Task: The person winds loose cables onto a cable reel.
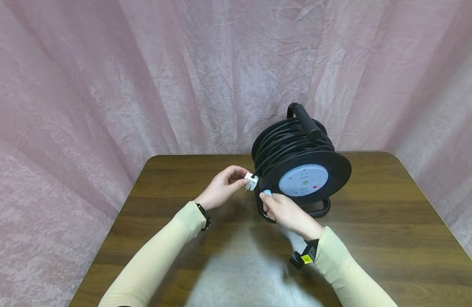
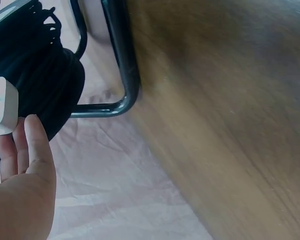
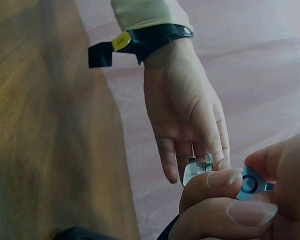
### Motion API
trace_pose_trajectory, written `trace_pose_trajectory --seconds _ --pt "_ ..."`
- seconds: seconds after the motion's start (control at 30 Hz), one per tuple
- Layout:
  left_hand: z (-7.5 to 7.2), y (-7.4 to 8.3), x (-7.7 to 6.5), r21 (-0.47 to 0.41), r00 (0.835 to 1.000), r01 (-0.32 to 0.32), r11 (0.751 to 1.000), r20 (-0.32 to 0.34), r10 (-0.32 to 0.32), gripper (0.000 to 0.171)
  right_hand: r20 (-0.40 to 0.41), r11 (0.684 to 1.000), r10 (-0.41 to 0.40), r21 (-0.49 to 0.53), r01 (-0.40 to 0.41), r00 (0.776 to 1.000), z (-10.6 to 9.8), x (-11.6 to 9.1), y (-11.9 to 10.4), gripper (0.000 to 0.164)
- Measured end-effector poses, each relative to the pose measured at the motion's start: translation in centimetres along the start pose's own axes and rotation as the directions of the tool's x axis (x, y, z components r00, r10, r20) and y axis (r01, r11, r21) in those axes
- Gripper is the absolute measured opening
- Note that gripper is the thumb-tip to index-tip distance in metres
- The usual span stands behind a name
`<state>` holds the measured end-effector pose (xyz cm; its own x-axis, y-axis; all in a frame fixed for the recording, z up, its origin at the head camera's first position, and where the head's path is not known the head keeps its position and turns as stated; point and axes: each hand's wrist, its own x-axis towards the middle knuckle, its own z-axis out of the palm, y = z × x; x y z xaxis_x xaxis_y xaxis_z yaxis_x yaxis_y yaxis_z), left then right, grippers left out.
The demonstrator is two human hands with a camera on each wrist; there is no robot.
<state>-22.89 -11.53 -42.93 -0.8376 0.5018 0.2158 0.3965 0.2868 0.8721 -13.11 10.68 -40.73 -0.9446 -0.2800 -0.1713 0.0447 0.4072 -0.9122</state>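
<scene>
A black cable reel (image 1: 341, 168) stands on the table, wound with black cable (image 1: 289, 140). Its front disc carries a pale blue socket panel (image 1: 297, 187) with a red button. My left hand (image 1: 222, 187) pinches a white plug (image 1: 251, 182) at the reel's left side; the metal pins show in the right wrist view, on the plug (image 3: 188, 176). Just right of it, my right hand (image 1: 287, 213) grips a small light blue knob (image 3: 250, 184) at the disc's lower left edge. Most of the knob is hidden by the fingers.
The reel has a black top handle (image 1: 306, 121) and a tubular stand (image 1: 323, 209) on the brown wooden table (image 1: 381, 221). A pink curtain (image 1: 205, 76) hangs behind the table. A camera strap with a yellow label (image 1: 306, 259) is on the right wrist.
</scene>
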Motion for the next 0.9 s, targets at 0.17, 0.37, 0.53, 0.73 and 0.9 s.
trace_pose_trajectory --seconds 0.17,0.37,0.53,0.73,0.9 --pt "0.2 0.4 0.4 -0.009 1.000 -0.019 1.000 -0.010 0.018 0.028 0.015 0.999 -0.015 0.044 0.015 1.000 -0.3 0.0 -0.3 0.054" --pt "0.7 0.6 0.9 -0.050 0.998 -0.033 0.998 -0.049 0.031 0.027 0.026 0.996 -0.040 0.076 0.038 0.999 -0.4 0.1 -0.7 0.058" --pt "1.2 0.9 1.3 -0.089 0.996 -0.017 0.996 -0.084 0.009 0.027 0.022 0.995 -0.041 0.093 0.039 0.999 -0.6 -0.1 -1.2 0.059" --pt "1.4 1.2 1.7 -0.206 0.998 -0.012 0.979 -0.069 -0.002 0.030 -0.009 0.992 -0.055 0.112 0.056 0.998 -0.7 -0.1 -1.6 0.055" --pt "1.3 1.1 1.8 -0.278 0.996 0.006 0.961 -0.085 -0.031 0.030 -0.022 0.988 -0.071 0.139 0.074 0.997 -0.3 0.3 -1.9 0.057"
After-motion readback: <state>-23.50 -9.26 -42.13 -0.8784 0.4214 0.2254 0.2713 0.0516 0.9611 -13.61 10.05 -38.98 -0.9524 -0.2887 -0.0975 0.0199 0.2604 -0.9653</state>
